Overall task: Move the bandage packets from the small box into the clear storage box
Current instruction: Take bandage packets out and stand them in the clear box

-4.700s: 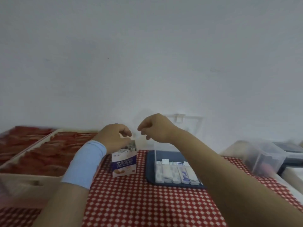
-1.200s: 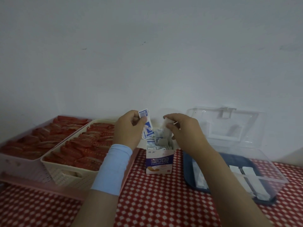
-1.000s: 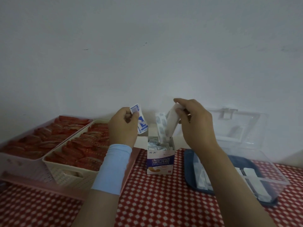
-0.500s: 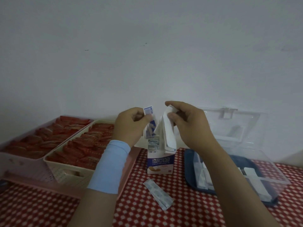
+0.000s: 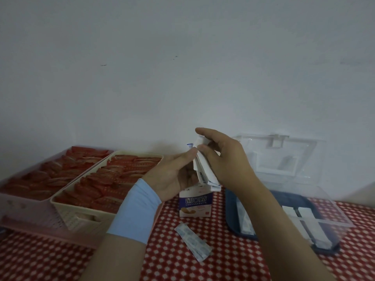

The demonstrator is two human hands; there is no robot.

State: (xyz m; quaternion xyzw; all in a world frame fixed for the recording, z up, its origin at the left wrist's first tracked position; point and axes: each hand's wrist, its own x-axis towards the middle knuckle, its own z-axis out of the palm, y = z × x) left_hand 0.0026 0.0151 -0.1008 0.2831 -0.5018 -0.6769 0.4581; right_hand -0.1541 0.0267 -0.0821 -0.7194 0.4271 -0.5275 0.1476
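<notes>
A person's right hand [image 5: 223, 161] and left hand [image 5: 172, 177] meet over the small box [image 5: 195, 204], both gripping one bundle of white bandage packets [image 5: 204, 171] held just above the box's open top. The right fingers [image 5: 205, 131] curl over the upper end of the bundle, with the thumb closing on it from below. The left thumb [image 5: 188, 157] presses the bundle's near side and the left fingers curl in beneath it. A pale blue wristband [image 5: 136, 211] wraps the left wrist.

The small box stands upright on the red-and-white checked tabletop [image 5: 233, 260]. A loose packet [image 5: 193, 241] lies flat on the cloth in front of it, apart from both hands. To the right sits the clear box [image 5: 332, 218], its lid [image 5: 304, 159] tipped back against the wall, with several white packets already lying on its dark blue floor [image 5: 312, 228]. To the left, a cream basket [image 5: 67, 211] and a pink tray [image 5: 24, 199] hold rows of red wrapped items
</notes>
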